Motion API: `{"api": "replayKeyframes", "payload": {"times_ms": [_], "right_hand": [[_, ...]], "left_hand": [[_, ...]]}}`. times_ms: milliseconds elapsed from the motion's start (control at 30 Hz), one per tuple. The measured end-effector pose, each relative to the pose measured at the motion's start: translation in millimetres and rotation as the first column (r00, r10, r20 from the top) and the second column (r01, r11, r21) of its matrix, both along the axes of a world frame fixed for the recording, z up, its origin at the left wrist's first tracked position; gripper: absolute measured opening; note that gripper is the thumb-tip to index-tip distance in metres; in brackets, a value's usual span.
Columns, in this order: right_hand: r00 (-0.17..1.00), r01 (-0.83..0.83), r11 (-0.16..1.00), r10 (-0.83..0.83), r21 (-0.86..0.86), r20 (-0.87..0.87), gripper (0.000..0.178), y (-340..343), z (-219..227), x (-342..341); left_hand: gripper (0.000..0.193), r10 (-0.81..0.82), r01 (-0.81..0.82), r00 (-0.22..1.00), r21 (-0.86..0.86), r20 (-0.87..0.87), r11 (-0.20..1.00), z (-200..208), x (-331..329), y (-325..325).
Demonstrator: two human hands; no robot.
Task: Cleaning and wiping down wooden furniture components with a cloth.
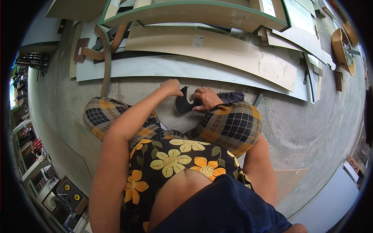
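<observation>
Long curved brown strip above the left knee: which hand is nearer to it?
Left. The left hand is right of the strip, apart from it; the right hand is farther right.

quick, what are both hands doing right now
Left hand: fingers curled, beside the dark curved soft-looking piece; grip cannot be told.
Right hand: thumb and fingers apart, at that piece; grip cannot be told.
</observation>
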State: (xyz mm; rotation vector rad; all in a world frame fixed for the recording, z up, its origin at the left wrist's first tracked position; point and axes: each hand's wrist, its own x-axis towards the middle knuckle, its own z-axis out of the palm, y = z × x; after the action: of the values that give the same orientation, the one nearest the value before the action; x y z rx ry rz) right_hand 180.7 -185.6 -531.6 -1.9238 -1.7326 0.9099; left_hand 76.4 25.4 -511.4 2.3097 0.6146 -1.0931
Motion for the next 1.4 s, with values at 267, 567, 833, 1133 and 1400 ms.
{"api": "replayKeyframes", "payload": {"times_ms": [267,567,833,1133,1400], "right_hand": [[0.86,0.33,0.941,-0.268,0.073,-0.433,0.022,-16,-52,-1],[-0.083,0.657,0.719,-0.229,-0.226,-0.97,0.03,11,82,120],[-0.189,0.702,0.628,-0.291,-0.336,-0.938,0.02,24,77,105],[-0.156,0.613,0.722,-0.287,-0.32,-0.945,0.028,23,90,104],[0.105,0.761,0.64,-0.279,-0.103,-0.955,0.048,40,127,115]], "left_hand": [[0.047,-0.02,0.096,0.972,-0.317,0.236,0.944,-27,7,-5],[0.074,0.817,-0.58,0.57,-0.662,0.087,0.475,71,53,42],[0.049,0.721,-0.142,0.622,-0.861,0.306,0.488,99,64,-2],[0.02,0.761,-0.19,0.51,-0.81,0.402,0.555,104,71,4],[0.035,0.769,-0.162,0.49,-0.823,0.411,0.544,122,80,1]]}}
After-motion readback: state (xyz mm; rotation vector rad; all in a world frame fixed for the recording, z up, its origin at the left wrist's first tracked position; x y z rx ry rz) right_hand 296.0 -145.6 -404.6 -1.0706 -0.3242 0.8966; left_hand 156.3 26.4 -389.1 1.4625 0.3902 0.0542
